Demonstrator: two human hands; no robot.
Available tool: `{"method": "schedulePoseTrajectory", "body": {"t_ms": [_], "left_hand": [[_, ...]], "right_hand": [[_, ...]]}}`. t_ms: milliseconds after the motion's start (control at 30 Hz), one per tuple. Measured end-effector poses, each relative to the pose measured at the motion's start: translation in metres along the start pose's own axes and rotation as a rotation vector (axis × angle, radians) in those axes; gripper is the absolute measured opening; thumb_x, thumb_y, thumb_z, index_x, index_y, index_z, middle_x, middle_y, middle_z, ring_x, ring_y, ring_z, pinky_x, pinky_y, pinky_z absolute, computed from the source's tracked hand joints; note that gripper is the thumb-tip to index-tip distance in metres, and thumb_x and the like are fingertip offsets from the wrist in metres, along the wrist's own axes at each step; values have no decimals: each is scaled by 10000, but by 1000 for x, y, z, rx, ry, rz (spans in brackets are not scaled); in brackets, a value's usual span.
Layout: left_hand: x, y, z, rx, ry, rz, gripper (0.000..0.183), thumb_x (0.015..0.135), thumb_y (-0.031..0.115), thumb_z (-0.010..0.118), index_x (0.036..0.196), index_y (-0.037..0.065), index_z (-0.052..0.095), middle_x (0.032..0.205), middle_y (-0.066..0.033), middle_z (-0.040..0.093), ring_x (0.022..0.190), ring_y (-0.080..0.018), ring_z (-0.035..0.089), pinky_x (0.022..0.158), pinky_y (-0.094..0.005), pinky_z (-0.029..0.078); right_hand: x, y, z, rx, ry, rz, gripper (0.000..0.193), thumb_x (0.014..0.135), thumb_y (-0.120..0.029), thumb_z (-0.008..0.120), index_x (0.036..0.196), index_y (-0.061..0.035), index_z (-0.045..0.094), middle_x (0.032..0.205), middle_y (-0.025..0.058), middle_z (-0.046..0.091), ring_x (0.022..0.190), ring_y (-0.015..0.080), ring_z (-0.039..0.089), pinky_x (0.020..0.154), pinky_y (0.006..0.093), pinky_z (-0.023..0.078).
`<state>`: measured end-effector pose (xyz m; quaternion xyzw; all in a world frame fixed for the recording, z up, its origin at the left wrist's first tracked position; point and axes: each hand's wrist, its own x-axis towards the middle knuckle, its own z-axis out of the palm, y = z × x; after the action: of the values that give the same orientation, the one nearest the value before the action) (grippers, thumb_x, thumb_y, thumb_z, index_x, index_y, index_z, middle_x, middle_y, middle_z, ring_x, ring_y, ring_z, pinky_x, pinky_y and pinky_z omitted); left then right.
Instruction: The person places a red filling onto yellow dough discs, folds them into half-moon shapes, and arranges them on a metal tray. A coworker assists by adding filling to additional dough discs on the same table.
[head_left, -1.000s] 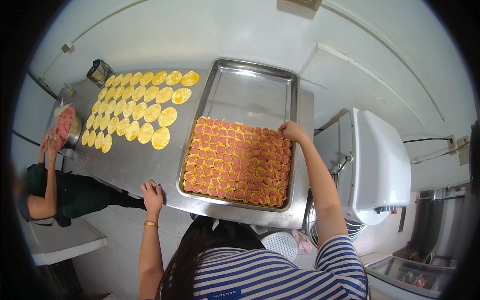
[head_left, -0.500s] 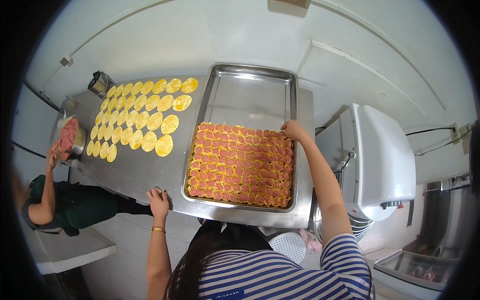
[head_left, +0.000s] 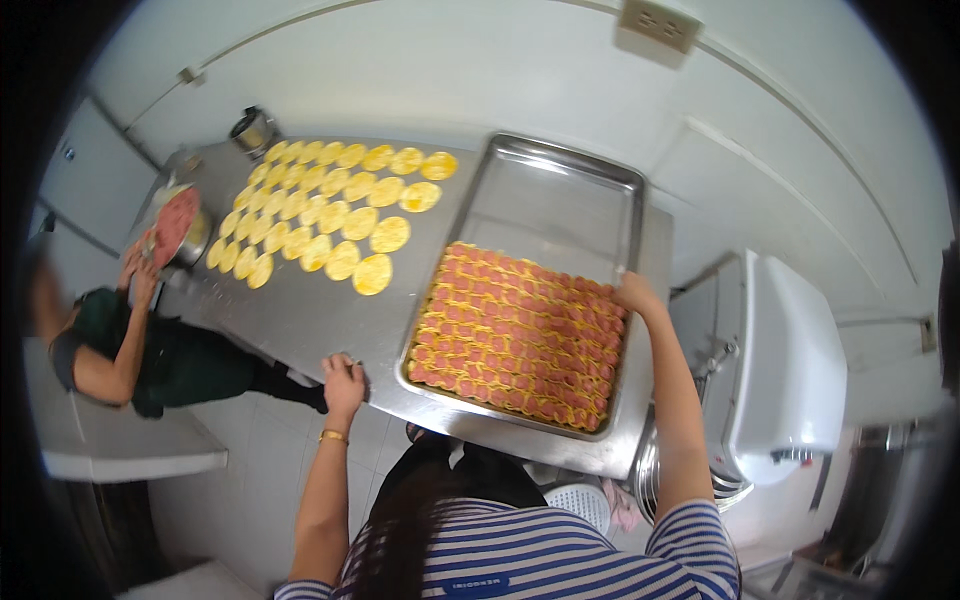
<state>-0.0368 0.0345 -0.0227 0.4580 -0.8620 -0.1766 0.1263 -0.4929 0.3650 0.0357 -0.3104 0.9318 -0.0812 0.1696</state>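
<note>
The open dumplings (head_left: 520, 340), pink filling ringed by yellow wrappers, stand in packed rows across the near part of the deep metal tray (head_left: 555, 205); the tray's far part shows bare steel. My right hand (head_left: 636, 292) is at the far right corner of those rows, beside the tray's right wall, fingers pointing in toward the last pieces. My left hand (head_left: 344, 383) rests at the near edge of the steel table (head_left: 320, 310), left of the tray, its fingers bent. With the blur and this angle, I can't tell whether the fingers of either hand are closed on anything.

Left of the tray, round yellow wrappers (head_left: 343, 261) lie flat in rows on the table. Beyond them, near its left end, a metal bowl (head_left: 192, 240) holds pink filling (head_left: 176, 226), and a co-worker's hands (head_left: 140, 265) are at its rim. A metal container (head_left: 253, 132) stands behind the wrappers, near the wall. To my right, past the table, is a large white machine (head_left: 795, 360).
</note>
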Motion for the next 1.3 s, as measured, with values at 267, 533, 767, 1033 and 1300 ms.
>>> {"method": "schedulePoseTrajectory", "body": {"t_ms": [267,533,767,1033,1300], "left_hand": [[-5,12,-2,-70,2,-117,231,825,206,561,992,60,496,1067,-194,467,930,-399,556,776,-473,480],[-13,22,-13,-133,11,-152,247,829,207,577,1012,60,499,1061,-200,473,953,-402,549,791,-471,477],[-18,6,-13,-258,-1,-23,239,828,209,598,1011,80,512,1035,-164,493,933,-373,568,772,-457,485],[4,-47,-38,-655,-318,247,224,866,151,579,1065,62,528,1004,-141,550,863,-268,604,730,-372,494],[46,-145,-79,-795,-241,218,214,854,35,553,1068,40,547,985,-130,581,755,-252,605,654,-319,500]], "right_hand": [[-45,-48,-22,438,370,-133,370,814,-42,498,1179,-30,560,997,203,651,919,338,633,778,397,489],[-101,-173,31,878,27,-418,308,833,50,492,1101,-21,628,940,39,647,826,96,581,735,243,467],[-135,-246,83,906,-191,-399,314,811,54,509,1097,-9,623,944,75,657,863,143,616,758,264,488],[-136,-352,127,949,-201,-398,326,819,30,494,1121,-10,610,1007,83,651,902,160,624,785,266,489],[-119,-450,200,519,334,-317,411,762,6,540,1173,-16,554,1197,194,516,1135,306,516,961,393,421]]}}
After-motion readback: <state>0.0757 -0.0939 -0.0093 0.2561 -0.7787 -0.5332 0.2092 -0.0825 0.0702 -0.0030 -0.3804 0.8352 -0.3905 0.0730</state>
